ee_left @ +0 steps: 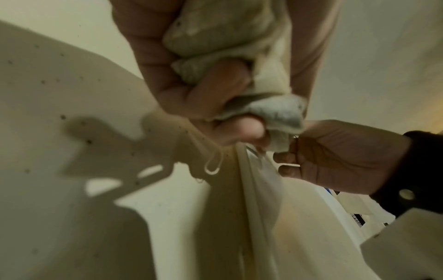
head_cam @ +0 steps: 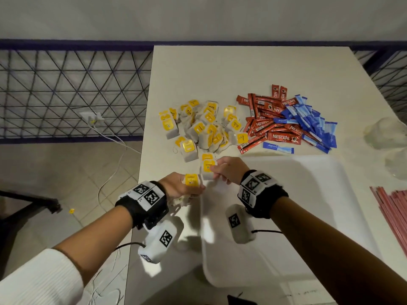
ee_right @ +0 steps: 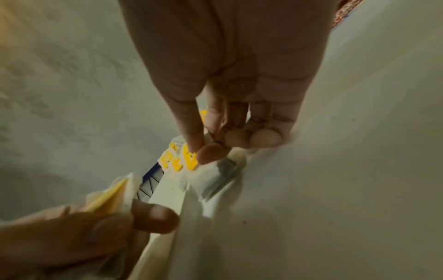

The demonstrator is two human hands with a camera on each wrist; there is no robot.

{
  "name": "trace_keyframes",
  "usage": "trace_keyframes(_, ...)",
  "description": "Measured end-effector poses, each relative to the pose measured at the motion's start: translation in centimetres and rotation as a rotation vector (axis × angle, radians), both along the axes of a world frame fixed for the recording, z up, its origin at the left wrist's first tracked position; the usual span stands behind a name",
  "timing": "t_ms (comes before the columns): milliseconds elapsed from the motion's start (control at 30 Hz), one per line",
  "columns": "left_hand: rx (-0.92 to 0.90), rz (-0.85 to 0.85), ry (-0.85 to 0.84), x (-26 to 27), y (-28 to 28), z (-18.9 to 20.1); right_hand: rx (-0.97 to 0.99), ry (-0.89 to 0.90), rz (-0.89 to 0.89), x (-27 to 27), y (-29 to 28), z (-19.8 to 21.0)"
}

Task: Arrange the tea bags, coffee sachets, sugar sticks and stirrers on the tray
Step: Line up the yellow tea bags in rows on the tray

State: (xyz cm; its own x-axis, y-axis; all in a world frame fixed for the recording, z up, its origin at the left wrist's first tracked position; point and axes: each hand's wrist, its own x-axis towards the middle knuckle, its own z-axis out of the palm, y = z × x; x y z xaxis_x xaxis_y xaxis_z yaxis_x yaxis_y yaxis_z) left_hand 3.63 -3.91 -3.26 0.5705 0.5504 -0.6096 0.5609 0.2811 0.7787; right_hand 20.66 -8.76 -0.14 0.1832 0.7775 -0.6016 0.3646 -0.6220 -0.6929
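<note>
None of the supplies lie on the white tray [head_cam: 319, 216] yet: the left hand [head_cam: 176, 186] grips a bunch of tea bags [head_cam: 191, 179], the right hand [head_cam: 229, 170] pinches another tea bag [head_cam: 207, 169], while piled tea bags [head_cam: 202, 126], coffee sachets [head_cam: 268, 122], sugar sticks [head_cam: 312, 122] and stirrers [head_cam: 389, 208] wait on the desk [head_cam: 198, 69].

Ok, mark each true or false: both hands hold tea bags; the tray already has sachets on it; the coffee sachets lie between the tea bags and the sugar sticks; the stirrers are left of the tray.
1. Both the left hand and the right hand hold tea bags: true.
2. Tray has sachets on it: false, none show on it.
3. Coffee sachets lie between the tea bags and the sugar sticks: true.
4. Stirrers are left of the tray: false, they lie right of it.
</note>
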Motion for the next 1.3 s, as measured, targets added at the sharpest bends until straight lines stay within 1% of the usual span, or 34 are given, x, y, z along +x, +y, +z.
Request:
trace_keyframes(200, 0.027, -0.016, -0.035, -0.4, 1.5, 1.4, -0.023, 0.003, -0.070, 0.1, 0.8, -0.9)
trace_keyframes(467, 0.072, 0.073, -0.020, 0.4, 2.6, 1.5, -0.031, -0.033, -0.147, -0.1, 1.1, -1.8)
trace_keyframes(633, 0.112, 0.099, 0.000, 1.4, 2.6, 1.3, -0.090, -0.087, -0.097, 0.0, 1.4, -2.0)
trace_keyframes(800, 0.098, 0.071, 0.015, 1.5, 2.2, 1.7, -0.073, -0.063, -0.085, -0.1, 1.5, -1.8)
trace_keyframes(967, 0.115, 0.123, 0.064, 1.2, 2.4, 2.2, -0.068, -0.062, -0.043, 0.4, 1.1, 0.2)
trace_keyframes(1033, 0.074, 0.135, 0.078, 1.0, 2.5, 2.7, -0.013, -0.028, -0.020, 0.6, 0.8, 1.6)
trace_keyframes(1133, -0.028, 0.099, 0.048, 1.0, 2.1, 3.2, 0.039, 0.157, 0.026, 0.3, 0.2, 3.4)
trace_keyframes(1200, -0.018, 0.075, 0.007, 1.2, 2.0, 3.2, 0.024, 0.261, 0.055, 0.1, -0.1, 4.0)
trace_keyframes(1300, 0.000, 0.078, -0.038, 1.6, 1.9, 3.3, 0.054, 0.255, 0.067, 0.0, -0.4, 4.1)
